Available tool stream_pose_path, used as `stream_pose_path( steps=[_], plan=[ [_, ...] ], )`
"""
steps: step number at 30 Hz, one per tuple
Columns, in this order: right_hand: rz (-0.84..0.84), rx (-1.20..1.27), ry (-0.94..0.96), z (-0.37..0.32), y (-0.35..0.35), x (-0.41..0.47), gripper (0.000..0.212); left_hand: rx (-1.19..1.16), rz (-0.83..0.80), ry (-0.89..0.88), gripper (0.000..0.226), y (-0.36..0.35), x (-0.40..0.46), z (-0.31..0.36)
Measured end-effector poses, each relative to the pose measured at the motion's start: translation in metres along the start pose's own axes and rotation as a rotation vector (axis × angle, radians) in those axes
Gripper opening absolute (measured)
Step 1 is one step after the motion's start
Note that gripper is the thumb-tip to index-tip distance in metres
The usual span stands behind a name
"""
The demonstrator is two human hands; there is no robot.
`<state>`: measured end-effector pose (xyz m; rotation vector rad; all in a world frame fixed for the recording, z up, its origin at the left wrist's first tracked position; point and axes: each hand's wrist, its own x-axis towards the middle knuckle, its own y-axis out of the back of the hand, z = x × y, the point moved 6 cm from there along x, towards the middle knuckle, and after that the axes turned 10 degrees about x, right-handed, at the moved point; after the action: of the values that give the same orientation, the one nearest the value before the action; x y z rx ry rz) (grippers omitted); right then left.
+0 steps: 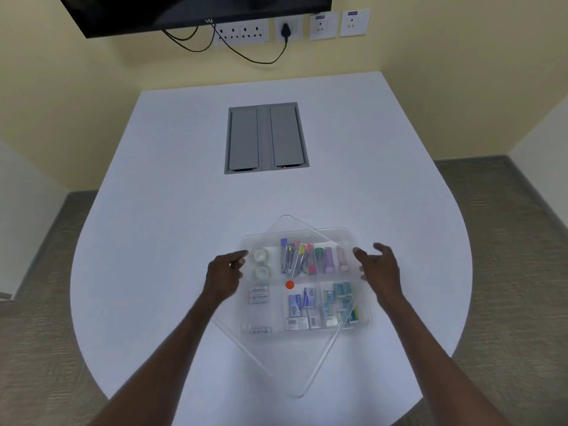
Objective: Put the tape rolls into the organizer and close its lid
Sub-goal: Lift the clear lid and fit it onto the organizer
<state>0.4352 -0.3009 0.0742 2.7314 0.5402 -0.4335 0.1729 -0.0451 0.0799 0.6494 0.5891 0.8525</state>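
Note:
A clear compartmented organizer (346, 231) sits on the white table (190, 192). Two clear tape rolls (260, 263) lie one behind the other in its back left compartment. The transparent lid (292, 364) lies over the organizer, turned like a diamond, with one corner pointing toward me. My left hand (224, 276) pinches the lid's left edge beside the tape rolls. My right hand (379, 267) grips the lid's right corner with its fingers curled around it.
Other compartments hold nail clippers, coloured tubes (329, 259), small blue boxes (339, 302) and white packets. A grey cable hatch (266, 138) is set into the table farther back. A screen and wall sockets with black cables hang beyond the table's far edge.

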Motion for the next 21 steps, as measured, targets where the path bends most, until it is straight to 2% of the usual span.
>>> stream_pose_path(
  steps=[2, 4, 6, 7, 11, 14, 16, 18, 20, 21],
  plan=[
    [-0.064, -0.174, 0.078, -0.018, 0.004, 0.006, 0.064, 0.067, -0.069, -0.095, 0.023, 0.004, 0.013, 0.010],
    [-0.236, -0.272, 0.084, -0.028, -0.004, 0.007, 0.053, 0.071, -0.143, -0.132, 0.023, 0.004, 0.022, 0.022],
    [-0.378, -0.203, 0.022, -0.031, -0.017, 0.003, 0.040, 0.048, -0.194, -0.165, 0.023, 0.001, 0.028, 0.037],
    [-0.394, -0.151, 0.006, -0.032, -0.021, 0.001, 0.034, 0.057, -0.205, -0.186, 0.023, -0.001, 0.031, 0.044],
    [-0.269, 0.001, -0.023, -0.022, -0.016, 0.000, 0.024, 0.156, -0.131, -0.232, 0.024, -0.008, 0.029, 0.060],
    [-0.200, 0.117, -0.072, -0.006, -0.010, 0.000, 0.027, 0.355, 0.116, -0.293, 0.043, -0.005, 0.017, 0.064],
    [-0.124, 0.191, -0.110, 0.006, -0.003, 0.003, 0.028, 0.449, 0.235, -0.179, 0.060, 0.000, 0.011, 0.055],
    [-0.045, 0.245, -0.131, 0.017, 0.001, 0.008, 0.028, 0.313, 0.197, 0.029, 0.068, -0.003, 0.001, 0.036],
    [0.014, 0.255, -0.137, 0.025, 0.003, 0.012, 0.029, 0.124, 0.134, 0.202, 0.062, -0.013, -0.009, 0.015],
    [0.033, 0.242, -0.131, 0.028, 0.003, 0.013, 0.029, 0.051, 0.129, 0.235, 0.048, -0.017, -0.014, 0.006]
  ],
)
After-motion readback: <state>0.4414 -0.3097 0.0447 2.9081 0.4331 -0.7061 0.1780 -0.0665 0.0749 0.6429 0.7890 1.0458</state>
